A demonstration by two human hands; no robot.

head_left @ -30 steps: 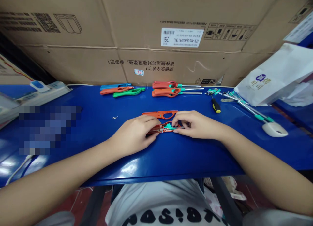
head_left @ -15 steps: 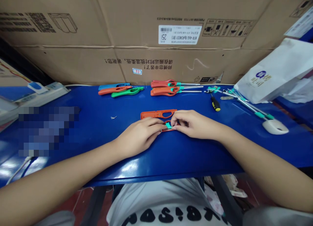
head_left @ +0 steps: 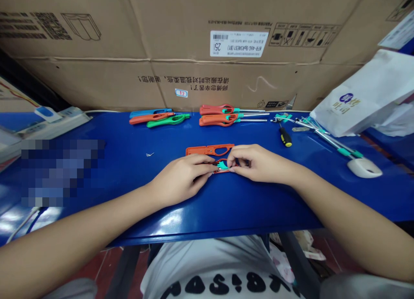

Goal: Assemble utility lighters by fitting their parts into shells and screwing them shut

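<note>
Between my hands lies an orange lighter shell [head_left: 221,171] with a green trigger [head_left: 222,164] inside it. My left hand [head_left: 183,178] is closed around its left end, thumb and fingertips pressed to the shell, which it mostly covers. From the right, my right hand [head_left: 250,162] has its fingers curled in a pinch at the other end, beside the trigger. Whether a small part is also between those fingertips is hidden. Just behind the hands, the other orange shell half [head_left: 207,150] lies flat, its loop towards the right.
Blue, orange and green handle shells [head_left: 152,118] lie at the back left. Orange lighters with metal rods [head_left: 220,118] lie at the back middle. To the right are a screwdriver [head_left: 285,137], rods with green parts [head_left: 333,141] and a white bag [head_left: 359,96]. Small pins [head_left: 149,154] lie left.
Both hands stay at the shell. The right fingertips have shifted slightly, and a little more of the green trigger shows between the hands.
</note>
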